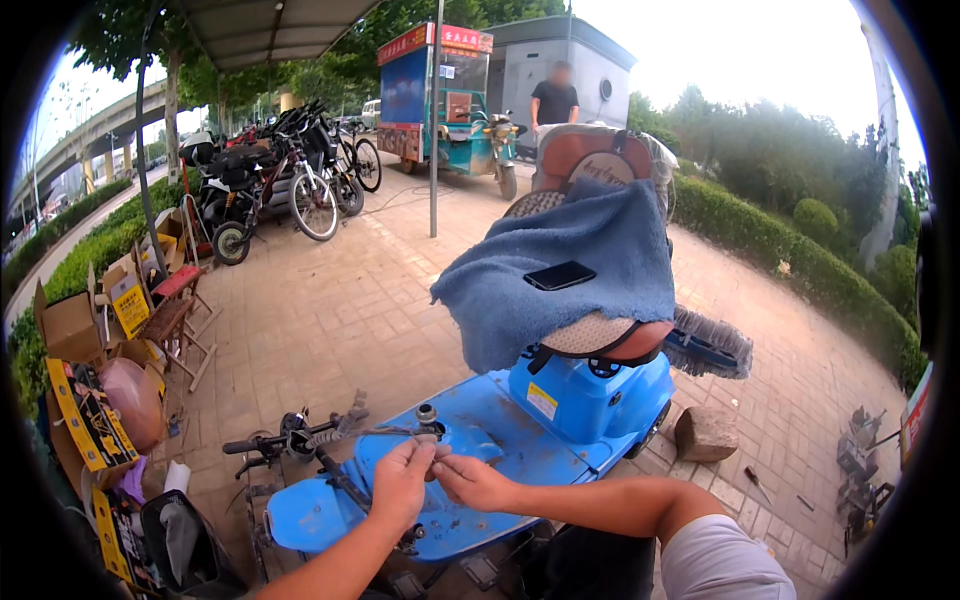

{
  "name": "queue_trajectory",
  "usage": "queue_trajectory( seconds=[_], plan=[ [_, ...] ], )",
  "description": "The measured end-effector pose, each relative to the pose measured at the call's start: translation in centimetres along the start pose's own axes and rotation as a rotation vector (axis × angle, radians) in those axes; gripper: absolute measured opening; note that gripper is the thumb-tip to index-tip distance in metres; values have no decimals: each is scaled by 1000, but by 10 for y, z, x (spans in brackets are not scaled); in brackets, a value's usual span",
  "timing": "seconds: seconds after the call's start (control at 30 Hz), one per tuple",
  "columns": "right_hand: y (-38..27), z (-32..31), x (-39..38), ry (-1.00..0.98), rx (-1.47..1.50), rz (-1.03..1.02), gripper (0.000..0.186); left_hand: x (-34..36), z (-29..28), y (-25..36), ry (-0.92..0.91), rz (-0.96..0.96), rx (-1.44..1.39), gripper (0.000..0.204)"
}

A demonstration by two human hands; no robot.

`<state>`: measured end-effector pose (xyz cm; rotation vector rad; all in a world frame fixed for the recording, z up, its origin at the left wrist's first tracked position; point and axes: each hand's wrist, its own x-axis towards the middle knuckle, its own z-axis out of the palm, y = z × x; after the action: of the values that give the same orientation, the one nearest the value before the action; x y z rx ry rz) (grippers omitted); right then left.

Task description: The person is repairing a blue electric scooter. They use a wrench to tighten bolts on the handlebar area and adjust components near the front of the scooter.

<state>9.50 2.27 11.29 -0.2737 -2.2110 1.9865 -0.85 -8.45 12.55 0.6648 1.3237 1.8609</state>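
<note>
Just below two bare hands sat one blue scooter. Left hand and right hand both had fingers curled in, tips meeting; honestly couldn't tell whether they were gripping something tiny. One metal stem stuck up right past the fingertips, and one black handlebar was off to the hands' left. Farther ahead of them, one blue towel was draped over the seat, with one dark phone lying flat on it. Over to the hands' right: one rough block, plus one screwdriver-looking tool on the paving. Way out ahead, one person in a dark top stood beyond the seat.
</note>
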Motion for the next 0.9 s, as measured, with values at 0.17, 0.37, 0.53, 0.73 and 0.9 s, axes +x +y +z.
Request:
queue_trajectory(
  seconds=[0.17,0.37,0.53,0.73,0.9],
  plan=[
    [-4,0,-4,20,-9,-2,26,1,1,-3,-25,45,33,27],
    [-11,0,-10,35,47,21,27,3,4,-6,-34,96,74,28],
    [-6,2,-7,1,151,44,27,0,3,-7,-14,110,114,27],
    [-5,0,-12,9,122,64,25,-3,6,-8,-8,96,138,29],
    [-4,0,-8,-13,26,36,26,-2,-3,-11,-37,62,135,32]
  ],
)
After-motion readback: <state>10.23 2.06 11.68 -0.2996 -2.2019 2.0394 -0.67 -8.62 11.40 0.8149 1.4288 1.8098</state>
